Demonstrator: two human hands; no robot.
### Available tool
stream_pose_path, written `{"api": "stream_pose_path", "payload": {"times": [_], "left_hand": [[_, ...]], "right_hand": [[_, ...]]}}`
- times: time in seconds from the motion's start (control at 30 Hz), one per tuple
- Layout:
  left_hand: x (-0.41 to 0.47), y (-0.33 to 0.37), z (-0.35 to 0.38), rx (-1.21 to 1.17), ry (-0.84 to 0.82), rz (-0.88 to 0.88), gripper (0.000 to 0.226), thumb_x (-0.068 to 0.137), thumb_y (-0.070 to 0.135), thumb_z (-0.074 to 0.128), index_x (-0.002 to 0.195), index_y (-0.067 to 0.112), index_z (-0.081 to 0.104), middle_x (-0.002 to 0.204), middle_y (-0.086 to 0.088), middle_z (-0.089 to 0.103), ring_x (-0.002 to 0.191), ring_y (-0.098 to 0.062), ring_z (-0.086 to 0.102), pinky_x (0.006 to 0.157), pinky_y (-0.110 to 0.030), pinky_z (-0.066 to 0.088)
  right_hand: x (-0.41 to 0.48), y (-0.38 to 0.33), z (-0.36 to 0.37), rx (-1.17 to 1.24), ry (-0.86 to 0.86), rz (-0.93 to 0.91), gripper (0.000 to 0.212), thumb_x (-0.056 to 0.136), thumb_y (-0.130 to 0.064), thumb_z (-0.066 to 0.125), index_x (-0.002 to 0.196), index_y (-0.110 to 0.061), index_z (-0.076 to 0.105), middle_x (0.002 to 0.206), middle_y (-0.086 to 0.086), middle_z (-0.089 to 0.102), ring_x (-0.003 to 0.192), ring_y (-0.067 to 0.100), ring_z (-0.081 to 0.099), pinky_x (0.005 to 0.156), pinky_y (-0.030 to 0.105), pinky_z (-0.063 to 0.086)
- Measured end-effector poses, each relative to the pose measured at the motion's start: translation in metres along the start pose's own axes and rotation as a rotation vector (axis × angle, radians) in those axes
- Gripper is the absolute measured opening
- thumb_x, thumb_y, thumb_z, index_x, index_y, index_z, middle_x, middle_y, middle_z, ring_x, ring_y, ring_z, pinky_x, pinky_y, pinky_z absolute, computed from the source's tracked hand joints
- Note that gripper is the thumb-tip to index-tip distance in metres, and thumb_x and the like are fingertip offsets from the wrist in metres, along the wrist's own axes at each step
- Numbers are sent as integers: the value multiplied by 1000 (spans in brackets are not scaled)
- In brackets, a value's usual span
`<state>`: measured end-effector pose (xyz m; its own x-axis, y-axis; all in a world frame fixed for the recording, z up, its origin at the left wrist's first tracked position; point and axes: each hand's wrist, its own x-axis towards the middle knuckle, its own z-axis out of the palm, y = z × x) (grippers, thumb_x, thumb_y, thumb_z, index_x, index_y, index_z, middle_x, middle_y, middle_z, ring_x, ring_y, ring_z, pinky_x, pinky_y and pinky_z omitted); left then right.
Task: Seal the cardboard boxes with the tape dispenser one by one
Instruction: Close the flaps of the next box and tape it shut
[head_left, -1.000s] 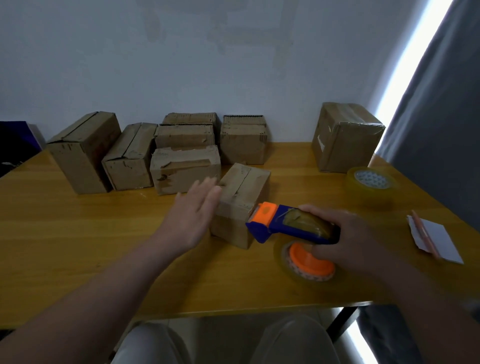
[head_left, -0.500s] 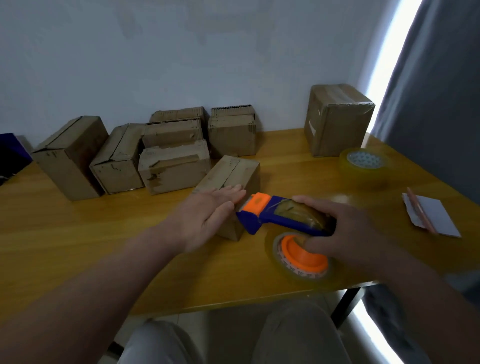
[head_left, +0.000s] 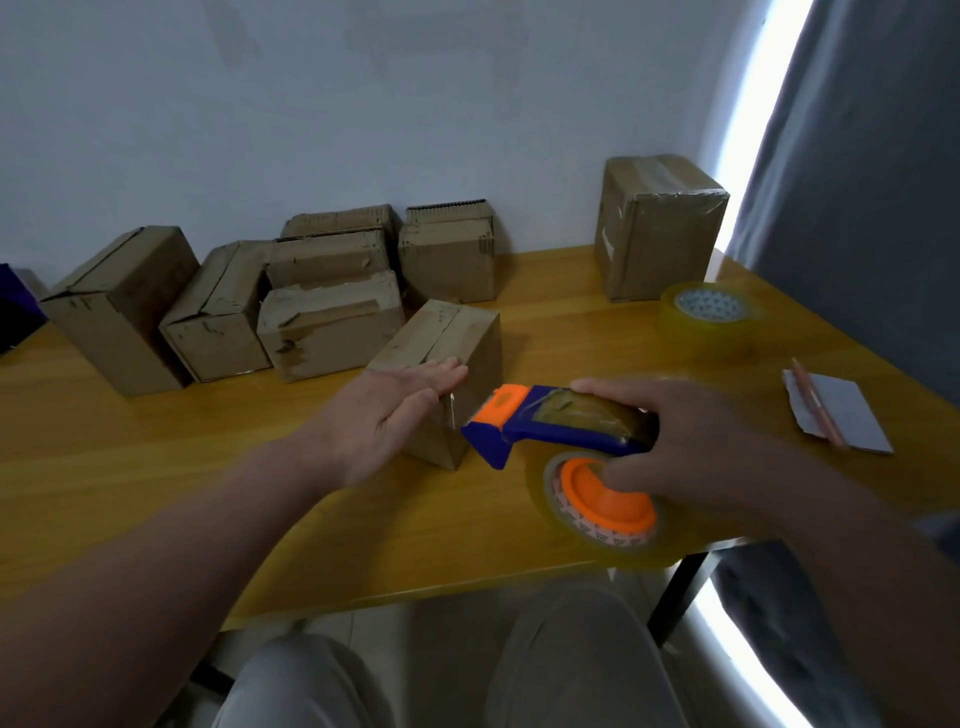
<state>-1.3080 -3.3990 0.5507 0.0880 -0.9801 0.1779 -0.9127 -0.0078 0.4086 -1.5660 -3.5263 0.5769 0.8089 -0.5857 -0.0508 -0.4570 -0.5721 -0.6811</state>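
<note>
Sealing of the small cardboard box (head_left: 457, 338) seems about to begin; it sits mid-worktop (head_left: 156, 467), in front of the other boxes (head_left: 327, 332) by the wall. The left hand (head_left: 395, 415) lies flat, fingers straight, on its near top edge. The right hand (head_left: 691, 441) grips the tape dispenser (head_left: 550, 426), its orange mouth just beside the box's near face. Next, that mouth likely must press tape there, then draw along the top seam.
</note>
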Motion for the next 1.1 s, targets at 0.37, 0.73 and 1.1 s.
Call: {"api": "stream_pose_path", "payload": {"times": [0.37,0.73,1.1], "left_hand": [[1,5,-9,13,-83,31,68,81,51,16,143,30,36,145,20,29,131,15,18,102,0,8],[4,15,-18,203,-174,-49,87,80,1,65,147,37,22,153,18,21,140,1,18,113,-26,25],[3,20,-10,262,7,-112,70,90,3,57,145,38,28,150,14,32,139,-8,29,112,-24,22]], "right_hand": [[45,-21,1,-32,-177,105,66,73,-26,75,132,-41,48,98,-5,60,84,10,62,68,22,51],[45,-21,9,-74,-222,157,58,72,-28,77,124,-42,55,98,-12,54,87,7,53,68,21,43],[36,6,8,-345,424,102,64,88,-45,59,145,-35,33,120,10,49,104,21,48,85,33,43]]}}
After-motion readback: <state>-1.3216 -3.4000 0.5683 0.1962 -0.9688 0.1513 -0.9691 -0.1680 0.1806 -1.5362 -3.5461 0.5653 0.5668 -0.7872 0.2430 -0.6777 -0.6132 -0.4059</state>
